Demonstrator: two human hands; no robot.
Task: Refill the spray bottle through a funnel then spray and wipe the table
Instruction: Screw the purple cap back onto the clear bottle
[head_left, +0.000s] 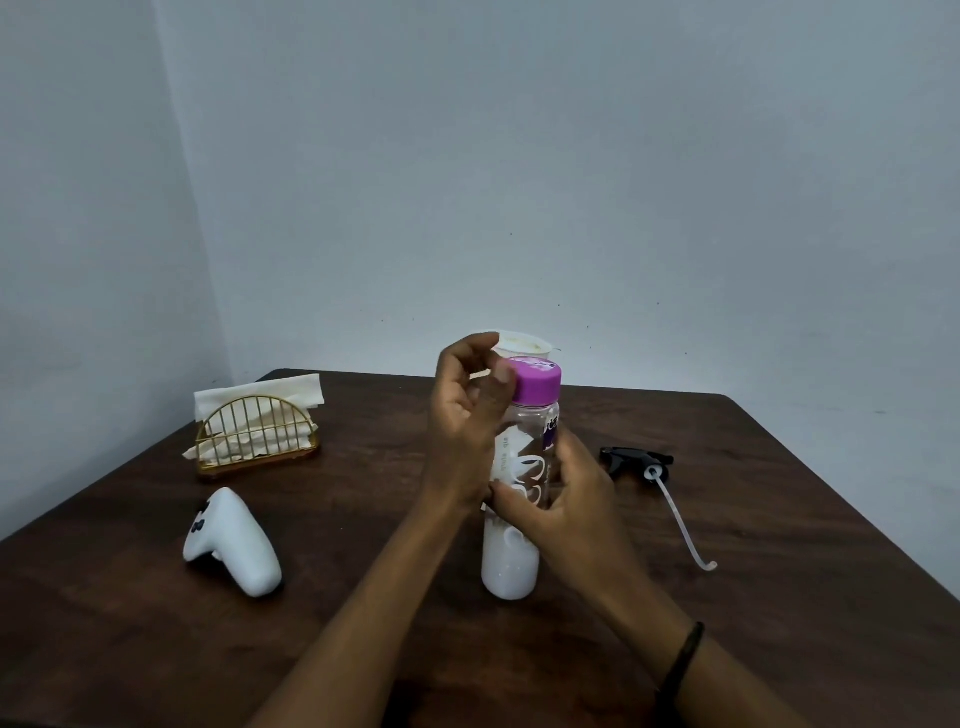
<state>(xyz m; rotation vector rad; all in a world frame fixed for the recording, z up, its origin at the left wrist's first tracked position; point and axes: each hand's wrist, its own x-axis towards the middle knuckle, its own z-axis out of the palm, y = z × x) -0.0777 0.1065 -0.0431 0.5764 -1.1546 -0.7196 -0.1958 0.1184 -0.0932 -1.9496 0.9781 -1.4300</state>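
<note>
My right hand (558, 499) grips the body of a clear water bottle (530, 441), held upright above the table. My left hand (465, 415) has its thumb and fingers on the bottle's purple cap (537, 382), which sits on the neck. Right below the hands, a white spray bottle body (509, 569) stands on the table with its top hidden. A white funnel rim (524, 345) shows just behind the cap; what it rests in is hidden. The black spray trigger head (636, 460) with its long white tube (680, 519) lies on the table to the right.
A gold wire holder with paper napkins (257, 431) stands at the back left of the dark wooden table (779, 597). A white handheld controller (231, 540) lies at the left. Walls close off the back and left.
</note>
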